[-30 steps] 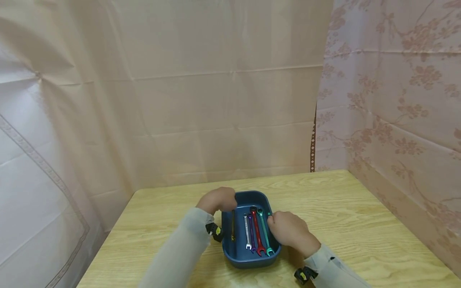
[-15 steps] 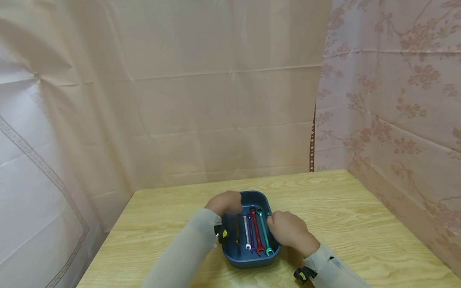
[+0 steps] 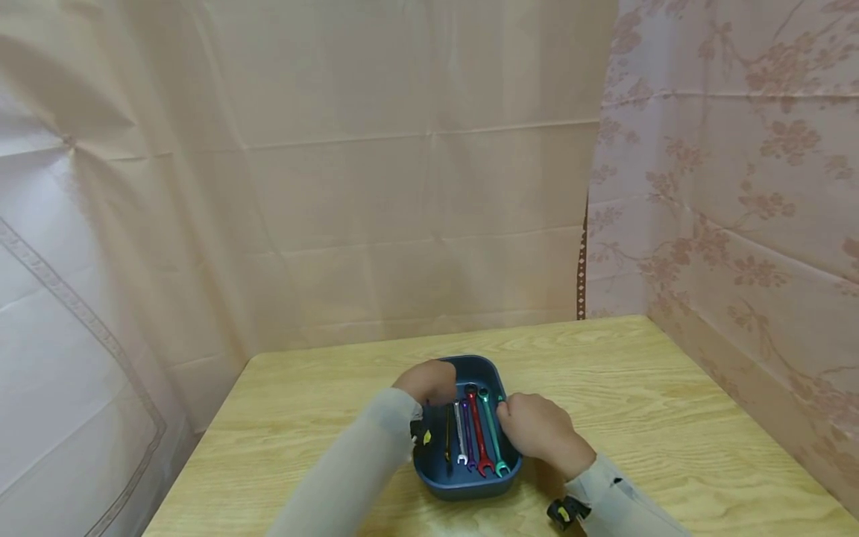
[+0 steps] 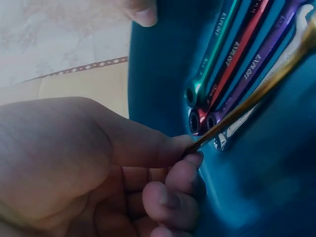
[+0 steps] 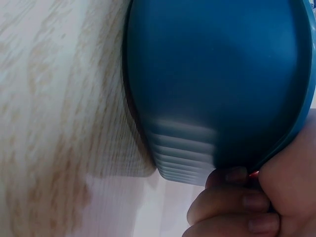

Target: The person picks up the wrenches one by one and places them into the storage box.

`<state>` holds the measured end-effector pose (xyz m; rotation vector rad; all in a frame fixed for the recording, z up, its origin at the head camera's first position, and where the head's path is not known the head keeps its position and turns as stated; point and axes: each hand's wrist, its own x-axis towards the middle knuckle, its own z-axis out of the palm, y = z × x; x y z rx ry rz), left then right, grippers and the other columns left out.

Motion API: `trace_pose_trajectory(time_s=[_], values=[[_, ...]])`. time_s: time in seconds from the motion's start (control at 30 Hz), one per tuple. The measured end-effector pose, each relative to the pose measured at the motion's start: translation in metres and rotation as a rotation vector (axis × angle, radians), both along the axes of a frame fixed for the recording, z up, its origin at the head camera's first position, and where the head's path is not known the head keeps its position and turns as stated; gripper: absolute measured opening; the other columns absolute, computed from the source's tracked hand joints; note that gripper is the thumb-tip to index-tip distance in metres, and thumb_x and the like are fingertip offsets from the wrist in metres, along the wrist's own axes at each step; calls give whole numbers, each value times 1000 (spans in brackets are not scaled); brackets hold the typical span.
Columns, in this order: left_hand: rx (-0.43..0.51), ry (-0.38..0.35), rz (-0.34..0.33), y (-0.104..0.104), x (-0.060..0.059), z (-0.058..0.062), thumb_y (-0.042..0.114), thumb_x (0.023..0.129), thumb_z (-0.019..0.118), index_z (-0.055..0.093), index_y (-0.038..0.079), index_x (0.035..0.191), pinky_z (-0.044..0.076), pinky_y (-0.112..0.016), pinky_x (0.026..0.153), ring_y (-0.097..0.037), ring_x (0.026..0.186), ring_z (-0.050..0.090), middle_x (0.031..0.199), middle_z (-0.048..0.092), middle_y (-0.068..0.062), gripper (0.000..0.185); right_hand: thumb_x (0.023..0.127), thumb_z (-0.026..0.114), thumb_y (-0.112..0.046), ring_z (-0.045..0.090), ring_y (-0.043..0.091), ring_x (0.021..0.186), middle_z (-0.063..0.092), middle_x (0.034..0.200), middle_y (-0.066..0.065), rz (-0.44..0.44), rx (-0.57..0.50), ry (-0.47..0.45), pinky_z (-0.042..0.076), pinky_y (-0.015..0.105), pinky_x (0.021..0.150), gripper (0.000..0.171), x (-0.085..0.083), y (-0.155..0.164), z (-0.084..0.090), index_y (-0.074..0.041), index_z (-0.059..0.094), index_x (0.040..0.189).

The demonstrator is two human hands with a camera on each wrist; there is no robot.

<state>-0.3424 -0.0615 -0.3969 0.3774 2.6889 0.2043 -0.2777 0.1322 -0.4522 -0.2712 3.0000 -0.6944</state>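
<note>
The wood-grain worktop [image 3: 604, 388] carried a smooth, round-cornered blue plastic tray [image 3: 463, 483]. My right hand [image 3: 542, 432] clasped the tray's right rim, fingers [image 5: 232, 207] curled under its ribbed wall, which I judged would steady it. My left hand [image 3: 426, 382], at the tray's far left, pinched one end of a slim gold wrench [image 4: 256, 94]. It slanted over the silver wrench [image 3: 459, 429], left of purple, red and green ones. Lowering it flat, parallel to them, seemed best.
</note>
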Motion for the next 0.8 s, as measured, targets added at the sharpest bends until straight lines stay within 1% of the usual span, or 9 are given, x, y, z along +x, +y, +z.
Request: trace_pose_trajectory(time_s=[0.13,0.27,0.37,0.47,0.53,0.6,0.7,0.8], values=[[-68,21,0,4,1,-1,11,102,55,52,12,60,35,-28,47,-12,46,36,59,44,1,42,108,39,-33,52,17,54,54,63,2,2,1,10,38,33,48,46,0,0,0,-17,56,69],[-102,21,1,7,2,1,12,101,55,54,11,62,37,-28,49,-13,46,36,57,45,1,39,108,39,-33,51,17,53,54,63,2,-2,0,12,37,32,47,46,0,0,0,-17,56,68],[-100,14,12,8,2,1,13,102,56,60,10,66,37,-29,50,-13,47,36,58,45,1,36,108,39,-33,51,17,53,54,63,2,-3,1,11,37,32,47,46,0,0,0,-17,56,68],[-83,12,30,8,3,1,13,101,58,66,8,74,40,-29,52,-13,50,41,62,49,0,29,108,39,-33,51,17,53,54,63,2,-4,0,6,37,32,47,46,0,0,-1,-17,56,68],[-75,7,39,8,3,0,13,101,58,67,8,77,41,-29,54,-14,53,44,65,51,-1,26,108,39,-33,51,17,53,54,63,2,-4,-1,0,37,32,47,46,0,1,-1,-17,56,68],[-72,7,46,9,3,0,13,101,58,67,9,77,42,-29,55,-14,54,46,66,53,-1,26,108,38,-34,51,17,53,54,63,2,-5,-1,0,37,32,47,46,-1,1,-2,-17,56,68],[-73,0,43,9,3,-2,13,101,57,64,10,72,42,-29,55,-14,54,46,64,53,-1,30,108,39,-34,51,17,53,54,63,2,-6,0,4,37,32,47,47,-1,1,-1,-17,56,68],[-56,-7,51,9,4,-5,13,102,57,64,9,72,41,-29,56,-14,55,47,64,53,0,31,108,39,-34,51,17,52,54,63,2,-6,-4,4,37,32,47,46,0,0,-1,-17,56,68]])
